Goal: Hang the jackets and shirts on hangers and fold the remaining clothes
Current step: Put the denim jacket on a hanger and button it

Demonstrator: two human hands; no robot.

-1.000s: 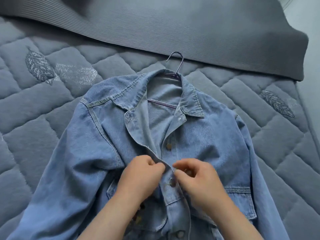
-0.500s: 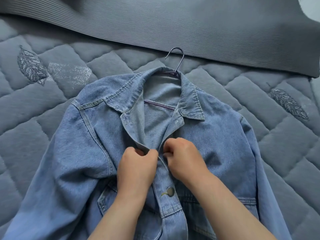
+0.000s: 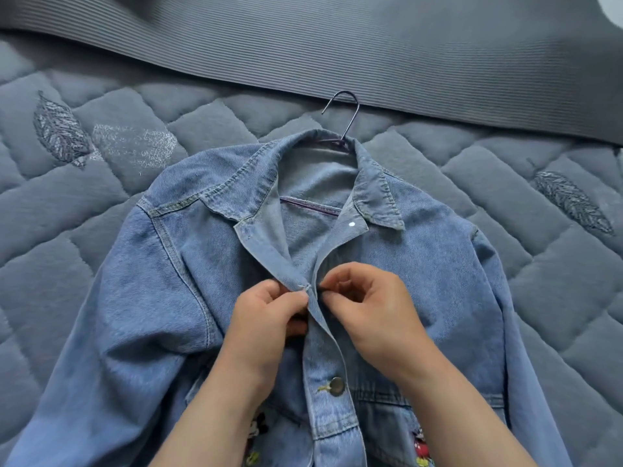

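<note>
Both hands have moved up the front placket from the lower metal button [image 3: 336, 385], which now sits fastened and uncovered below them. The left hand [image 3: 269, 318] pinches the stitched edge of the overlapping placket between thumb and fingers. The right hand [image 3: 374, 311] pinches the opposite panel edge with thumb and forefinger, its other fingers curled. The two hands almost meet at mid-chest.

The denim jacket [image 3: 438, 281] lies front-up on the quilted bedspread [image 3: 101, 230], sleeves spread to both sides. The fabric is mid-blue twill with paler topstitched seams. The collar lies open. The hanger is inside the jacket: its curved metal hook [image 3: 344, 109] projects above the collar, and a thin purple bar [image 3: 310, 207] crosses the neck opening.

A ribbed grey blanket [image 3: 371, 45] lies beyond the hook. Embroidered leaf motifs [image 3: 59, 133] mark the padded, diamond-stitched bedspread.
</note>
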